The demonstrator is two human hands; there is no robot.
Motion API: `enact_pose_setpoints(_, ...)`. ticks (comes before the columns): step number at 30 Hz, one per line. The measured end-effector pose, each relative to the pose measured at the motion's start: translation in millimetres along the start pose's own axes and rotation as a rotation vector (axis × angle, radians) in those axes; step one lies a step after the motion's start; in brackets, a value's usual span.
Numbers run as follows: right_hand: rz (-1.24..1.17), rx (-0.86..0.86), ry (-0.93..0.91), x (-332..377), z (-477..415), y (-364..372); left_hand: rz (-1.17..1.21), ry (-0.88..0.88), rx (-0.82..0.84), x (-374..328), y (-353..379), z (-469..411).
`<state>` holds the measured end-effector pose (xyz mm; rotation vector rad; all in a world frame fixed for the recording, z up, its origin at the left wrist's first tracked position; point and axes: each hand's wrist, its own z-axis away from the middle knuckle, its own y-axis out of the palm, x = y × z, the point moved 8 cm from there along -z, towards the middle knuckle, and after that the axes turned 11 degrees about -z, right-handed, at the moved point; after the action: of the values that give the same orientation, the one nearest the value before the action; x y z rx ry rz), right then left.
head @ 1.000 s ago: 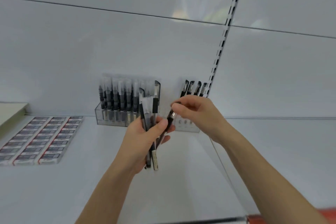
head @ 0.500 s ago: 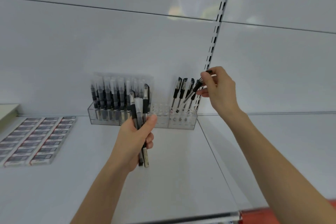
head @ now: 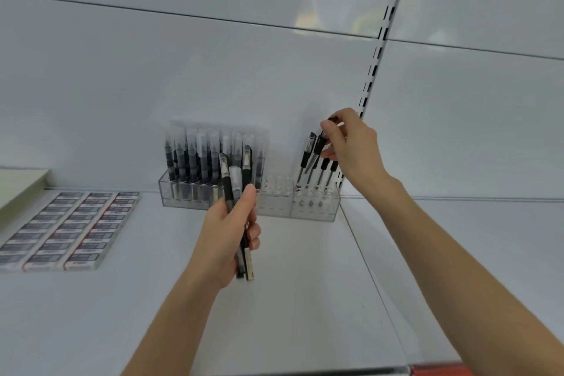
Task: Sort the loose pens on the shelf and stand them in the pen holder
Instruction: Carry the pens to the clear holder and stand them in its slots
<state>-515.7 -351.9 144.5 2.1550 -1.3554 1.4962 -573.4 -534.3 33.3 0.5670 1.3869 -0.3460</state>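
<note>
A clear acrylic pen holder (head: 274, 207) stands at the back of the white shelf. Its left part is packed with clear-capped pens (head: 198, 159); its right end holds several black pens (head: 308, 162); the middle holes are bare. My left hand (head: 229, 229) grips a bundle of pens (head: 241, 192), black and clear-capped, upright in front of the holder. My right hand (head: 348, 146) pinches the top of a black pen (head: 319, 143) that slants down into the holder's right end among the other black pens.
A tray of boxed erasers (head: 67, 229) lies at the left on the shelf (head: 305, 299). A slotted upright rail (head: 384, 24) runs up the back wall behind my right hand. A shelf seam runs forward from the holder's right end.
My right hand carried one black pen from the bundle to the holder's right end and has lowered it among the standing pens. My left hand stayed put with the bundle.
</note>
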Motion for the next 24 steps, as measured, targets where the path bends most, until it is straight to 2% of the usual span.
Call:
enact_pose_setpoints(4, 0.094, 0.078, -0.027, 7.4, -7.7, 12.3, 0.045, -0.043, -0.003, 1.2, -0.3, 0.1)
enact_pose_setpoints(9, 0.169, 0.157, -0.038, 13.3, -14.9, 22.0, -0.02, -0.001, -0.025, -0.8, -1.5, -0.2)
enact_pose_setpoints(19, 0.212, 0.168, -0.002, 8.3, -24.2, 21.0, -0.121, 0.061, -0.029, -3.1, -2.2, 2.3)
enact_pose_setpoints(24, 0.271, 0.239, 0.06, -18.2, -9.2, 38.4, -0.116, 0.057, -0.025, -1.5, -3.2, 4.2)
